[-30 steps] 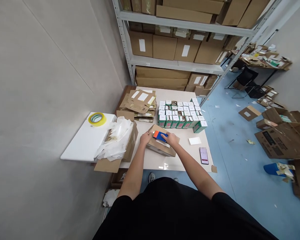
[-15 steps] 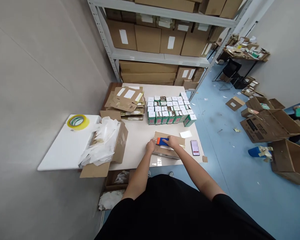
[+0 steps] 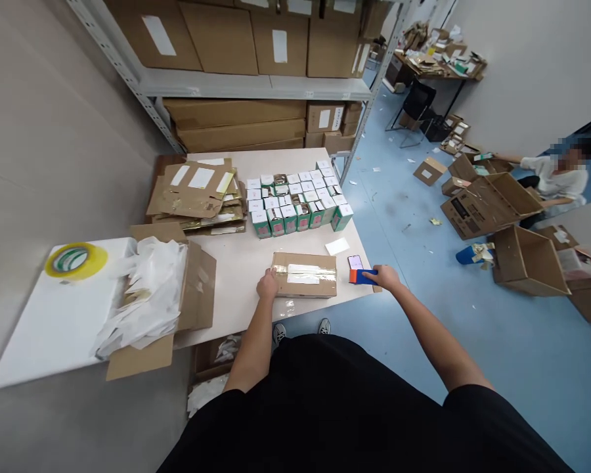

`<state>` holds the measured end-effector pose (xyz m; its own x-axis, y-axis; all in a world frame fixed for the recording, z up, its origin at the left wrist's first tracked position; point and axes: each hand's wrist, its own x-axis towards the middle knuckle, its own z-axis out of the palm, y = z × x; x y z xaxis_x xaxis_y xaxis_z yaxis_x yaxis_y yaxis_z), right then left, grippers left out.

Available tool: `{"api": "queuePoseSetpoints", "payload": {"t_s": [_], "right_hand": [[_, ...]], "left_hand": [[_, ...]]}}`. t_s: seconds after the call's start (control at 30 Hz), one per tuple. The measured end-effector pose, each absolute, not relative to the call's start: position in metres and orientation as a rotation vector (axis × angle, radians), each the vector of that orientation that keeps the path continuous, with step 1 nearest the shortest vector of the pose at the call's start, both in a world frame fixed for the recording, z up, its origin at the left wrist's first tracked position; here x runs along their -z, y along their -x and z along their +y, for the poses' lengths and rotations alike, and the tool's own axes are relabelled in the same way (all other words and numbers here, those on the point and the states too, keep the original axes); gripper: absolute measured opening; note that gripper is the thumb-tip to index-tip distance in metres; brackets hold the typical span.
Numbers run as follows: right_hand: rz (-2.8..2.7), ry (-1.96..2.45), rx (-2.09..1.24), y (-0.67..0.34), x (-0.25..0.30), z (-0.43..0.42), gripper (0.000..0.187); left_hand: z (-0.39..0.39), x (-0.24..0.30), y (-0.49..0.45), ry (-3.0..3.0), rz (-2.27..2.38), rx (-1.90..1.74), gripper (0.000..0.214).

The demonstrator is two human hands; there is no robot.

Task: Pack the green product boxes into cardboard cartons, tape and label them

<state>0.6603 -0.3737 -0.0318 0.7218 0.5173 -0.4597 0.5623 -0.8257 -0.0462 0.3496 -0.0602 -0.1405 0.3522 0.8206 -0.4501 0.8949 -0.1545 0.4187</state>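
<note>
A closed cardboard box [image 3: 305, 289] lies flat near the front edge of the table, with a white label and shiny clear tape running along its top. My left hand [image 3: 268, 284] grips the left end of this box, its fingers closed at the corner. Out to the right, past the box, my right hand [image 3: 386, 276] is closed round a blue and orange tape dispenser [image 3: 364, 276]. The dispenser is held over the table's right edge, just in front of a phone [image 3: 355, 261]. A white card [image 3: 337, 246] lies behind the box.
Rows of small green-and-white boxes [image 3: 295, 203] stand behind. Flattened cardboard [image 3: 197, 190] is stacked back left. An open carton [image 3: 199, 282] of white packing material and a yellow tape roll [image 3: 76, 261] are at left. A person [image 3: 556, 177] sits among cartons on the floor.
My right hand has moved the tape dispenser right, off the box and over to the table edge. My left hand stays at the box's left end. The view has shifted, bringing the other person into sight.
</note>
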Motion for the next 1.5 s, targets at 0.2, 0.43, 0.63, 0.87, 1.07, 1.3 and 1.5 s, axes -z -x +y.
{"api": "queuePoseSetpoints", "payload": {"t_s": [0.2, 0.43, 0.63, 0.87, 1.07, 1.3, 1.5], "right_hand": [[0.914, -2.871, 0.758, -0.663, 0.054, -0.380, 0.051], [0.938, -2.946, 0.782, -0.646, 0.045, -0.363, 0.050], [1.204, -3.048, 0.759, -0.590, 0.021, -0.293, 0.051], [1.374, -2.979, 0.626, -0.538, -0.015, -0.198, 0.055], [1.476, -2.845, 0.649, -0.482, -0.033, -0.128, 0.057], [1.563, -2.704, 0.643, -0.454, -0.051, -0.071, 0.056], [1.632, -2.628, 0.654, -0.456, -0.057, -0.055, 0.060]], "left_hand": [[-0.055, 0.141, -0.346, -2.058, 1.454, 0.213, 0.063], [-0.036, 0.145, -0.328, -1.983, 1.459, 0.179, 0.066], [0.012, 0.137, -0.294, -1.833, 1.528, 0.212, 0.059], [0.045, 0.097, -0.277, -1.836, 1.440, -0.100, 0.047], [0.042, 0.055, -0.287, -1.779, 1.136, -0.320, 0.058], [0.052, 0.050, -0.275, -1.748, 1.249, -0.236, 0.053], [0.041, 0.060, -0.270, -1.636, 1.307, -0.274, 0.050]]}}
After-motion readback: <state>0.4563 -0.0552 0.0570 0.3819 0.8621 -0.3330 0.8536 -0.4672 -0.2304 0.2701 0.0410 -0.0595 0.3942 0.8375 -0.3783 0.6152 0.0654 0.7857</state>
